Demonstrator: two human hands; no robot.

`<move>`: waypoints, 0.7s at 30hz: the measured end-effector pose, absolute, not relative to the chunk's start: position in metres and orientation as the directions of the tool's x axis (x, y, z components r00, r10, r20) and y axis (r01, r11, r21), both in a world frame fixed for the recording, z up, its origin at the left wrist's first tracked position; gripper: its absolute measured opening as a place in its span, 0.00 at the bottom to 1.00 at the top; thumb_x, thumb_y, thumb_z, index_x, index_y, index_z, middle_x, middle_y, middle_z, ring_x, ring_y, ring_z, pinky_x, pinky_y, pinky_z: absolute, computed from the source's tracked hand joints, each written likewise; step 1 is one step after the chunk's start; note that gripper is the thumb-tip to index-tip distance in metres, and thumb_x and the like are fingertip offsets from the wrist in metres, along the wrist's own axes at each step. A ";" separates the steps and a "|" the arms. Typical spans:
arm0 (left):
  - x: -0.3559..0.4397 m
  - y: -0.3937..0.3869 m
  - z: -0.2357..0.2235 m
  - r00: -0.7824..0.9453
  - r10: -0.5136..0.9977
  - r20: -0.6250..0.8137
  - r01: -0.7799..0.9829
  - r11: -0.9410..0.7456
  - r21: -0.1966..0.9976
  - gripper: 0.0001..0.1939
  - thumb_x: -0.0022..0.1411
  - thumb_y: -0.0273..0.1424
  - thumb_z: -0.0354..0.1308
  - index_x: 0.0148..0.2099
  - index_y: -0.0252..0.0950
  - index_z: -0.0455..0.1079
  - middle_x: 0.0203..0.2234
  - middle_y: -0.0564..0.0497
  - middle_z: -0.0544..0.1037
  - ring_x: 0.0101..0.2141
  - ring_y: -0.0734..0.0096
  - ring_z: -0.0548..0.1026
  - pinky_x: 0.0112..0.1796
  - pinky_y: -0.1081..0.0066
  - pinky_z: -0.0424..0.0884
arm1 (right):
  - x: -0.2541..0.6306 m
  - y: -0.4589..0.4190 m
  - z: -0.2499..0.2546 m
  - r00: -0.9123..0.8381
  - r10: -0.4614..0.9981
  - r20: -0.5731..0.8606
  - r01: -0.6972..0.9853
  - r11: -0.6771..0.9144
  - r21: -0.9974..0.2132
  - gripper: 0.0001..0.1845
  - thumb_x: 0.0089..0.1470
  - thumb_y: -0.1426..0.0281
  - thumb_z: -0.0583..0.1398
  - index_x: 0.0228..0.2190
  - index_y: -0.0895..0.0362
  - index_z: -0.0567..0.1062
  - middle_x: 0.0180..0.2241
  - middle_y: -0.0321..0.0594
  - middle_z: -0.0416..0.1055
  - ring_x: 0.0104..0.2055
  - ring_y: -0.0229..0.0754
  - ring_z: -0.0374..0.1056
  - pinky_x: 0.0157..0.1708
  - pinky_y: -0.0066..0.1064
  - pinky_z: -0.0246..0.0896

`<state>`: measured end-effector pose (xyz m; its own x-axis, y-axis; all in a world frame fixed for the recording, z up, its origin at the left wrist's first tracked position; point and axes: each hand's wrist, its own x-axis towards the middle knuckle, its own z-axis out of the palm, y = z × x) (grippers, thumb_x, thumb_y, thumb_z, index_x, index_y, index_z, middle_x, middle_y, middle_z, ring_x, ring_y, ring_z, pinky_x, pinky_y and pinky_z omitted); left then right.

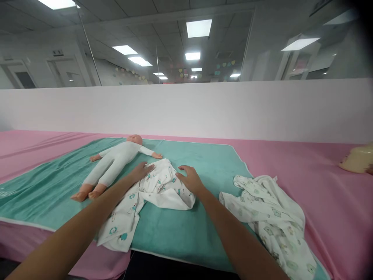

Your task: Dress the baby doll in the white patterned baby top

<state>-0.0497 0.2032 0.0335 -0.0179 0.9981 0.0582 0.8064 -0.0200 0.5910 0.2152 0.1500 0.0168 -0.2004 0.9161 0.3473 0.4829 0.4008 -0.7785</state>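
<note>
A baby doll (114, 161) in a white bodysuit lies on its back on a teal towel (201, 155), arms spread. Beside it lies a white printed baby garment (157, 186), crumpled, one leg trailing toward the front edge. My left hand (141, 171) rests flat on the garment's left side, fingers stretched out, close to the doll's hip. My right hand (190, 181) lies palm down on the garment's right side, fingers apart. Neither hand grips anything.
A second white printed cloth (271, 214) lies crumpled on the towel's right edge. The pink padded surface (291, 159) runs along a white partition (204, 109). A pale object (357, 158) sits at the far right edge.
</note>
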 end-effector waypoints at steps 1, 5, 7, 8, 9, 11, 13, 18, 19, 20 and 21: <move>-0.048 0.206 0.033 -0.025 0.999 0.036 0.813 -0.001 0.582 0.44 0.51 0.56 0.47 0.58 0.25 0.55 0.56 0.32 0.61 0.54 0.46 0.61 0.51 0.59 0.59 | 0.216 0.153 0.011 -0.210 0.924 0.319 0.533 0.381 -0.755 0.25 0.49 0.55 0.56 0.46 0.55 0.68 0.49 0.45 0.65 0.53 0.50 0.56 0.52 0.42 0.49; -0.033 0.203 0.042 0.002 1.000 -0.006 0.805 0.002 0.594 0.44 0.52 0.56 0.47 0.59 0.25 0.54 0.55 0.31 0.62 0.54 0.48 0.62 0.51 0.61 0.59 | 0.205 0.154 -0.001 -0.371 0.899 0.232 0.511 0.406 -0.758 0.27 0.49 0.60 0.57 0.50 0.54 0.64 0.52 0.46 0.62 0.54 0.52 0.55 0.53 0.44 0.47; -0.021 0.194 0.050 0.060 0.997 -0.043 0.772 -0.019 0.636 0.43 0.53 0.56 0.46 0.60 0.28 0.54 0.53 0.34 0.65 0.51 0.50 0.66 0.49 0.63 0.62 | 0.193 0.147 0.000 -0.430 0.875 0.223 0.423 0.413 -0.807 0.30 0.48 0.61 0.58 0.53 0.52 0.61 0.55 0.44 0.59 0.56 0.52 0.54 0.54 0.43 0.47; -0.015 0.187 0.054 0.110 0.992 -0.065 0.758 -0.041 0.651 0.42 0.52 0.56 0.46 0.60 0.31 0.54 0.53 0.37 0.66 0.50 0.51 0.67 0.48 0.64 0.63 | 0.188 0.143 0.002 -0.455 0.862 0.223 0.374 0.412 -0.831 0.33 0.47 0.61 0.59 0.54 0.52 0.60 0.56 0.44 0.57 0.57 0.52 0.53 0.55 0.43 0.47; -0.009 0.179 0.058 0.175 0.981 -0.077 0.747 -0.081 0.660 0.41 0.52 0.55 0.47 0.60 0.34 0.54 0.53 0.40 0.66 0.50 0.52 0.67 0.47 0.64 0.64 | 0.184 0.139 0.004 -0.481 0.847 0.226 0.319 0.409 -0.855 0.35 0.45 0.61 0.60 0.55 0.51 0.59 0.57 0.43 0.57 0.57 0.52 0.53 0.55 0.43 0.48; 0.001 0.161 0.065 0.320 0.946 -0.053 0.730 -0.211 0.650 0.38 0.51 0.52 0.52 0.61 0.39 0.54 0.55 0.44 0.65 0.51 0.53 0.66 0.48 0.64 0.64 | 0.181 0.133 0.008 -0.546 0.804 0.233 0.185 0.388 -0.903 0.35 0.44 0.62 0.62 0.54 0.49 0.61 0.55 0.40 0.59 0.55 0.52 0.56 0.53 0.43 0.51; 0.004 0.141 0.070 0.427 0.904 0.019 0.716 -0.351 0.603 0.37 0.50 0.46 0.56 0.61 0.40 0.53 0.57 0.46 0.62 0.53 0.53 0.63 0.48 0.64 0.64 | 0.184 0.131 0.011 -0.620 0.749 0.234 0.026 0.318 -0.948 0.32 0.44 0.64 0.62 0.52 0.48 0.63 0.54 0.39 0.61 0.54 0.49 0.58 0.51 0.41 0.55; -0.013 0.106 0.069 0.418 0.903 0.094 0.787 -0.412 0.459 0.42 0.47 0.39 0.59 0.63 0.40 0.49 0.57 0.43 0.58 0.52 0.50 0.63 0.47 0.63 0.65 | 0.192 0.128 0.019 -0.769 0.595 0.233 -0.146 0.192 -0.970 0.30 0.44 0.62 0.64 0.50 0.50 0.67 0.57 0.38 0.57 0.60 0.45 0.50 0.57 0.38 0.49; -0.016 0.101 0.067 0.388 0.917 0.091 0.807 -0.386 0.447 0.41 0.46 0.38 0.59 0.62 0.40 0.51 0.57 0.44 0.59 0.52 0.50 0.63 0.46 0.63 0.65 | 0.191 0.125 0.021 -0.794 0.567 0.221 -0.126 0.202 -0.971 0.30 0.43 0.61 0.64 0.49 0.50 0.67 0.57 0.38 0.57 0.61 0.45 0.50 0.58 0.38 0.47; -0.018 0.097 0.065 0.362 0.927 0.093 0.819 -0.364 0.444 0.38 0.47 0.38 0.58 0.60 0.40 0.54 0.55 0.44 0.62 0.51 0.51 0.64 0.46 0.63 0.65 | 0.189 0.121 0.023 -0.814 0.543 0.208 -0.103 0.217 -0.971 0.30 0.43 0.60 0.64 0.49 0.49 0.67 0.58 0.38 0.56 0.61 0.45 0.50 0.59 0.39 0.46; -0.019 0.092 0.062 0.346 0.933 0.101 0.822 -0.354 0.447 0.33 0.48 0.38 0.57 0.57 0.39 0.59 0.53 0.45 0.65 0.50 0.52 0.66 0.45 0.64 0.65 | 0.186 0.116 0.025 -0.831 0.521 0.197 -0.085 0.231 -0.969 0.29 0.43 0.60 0.64 0.49 0.49 0.68 0.58 0.38 0.57 0.61 0.45 0.50 0.59 0.40 0.45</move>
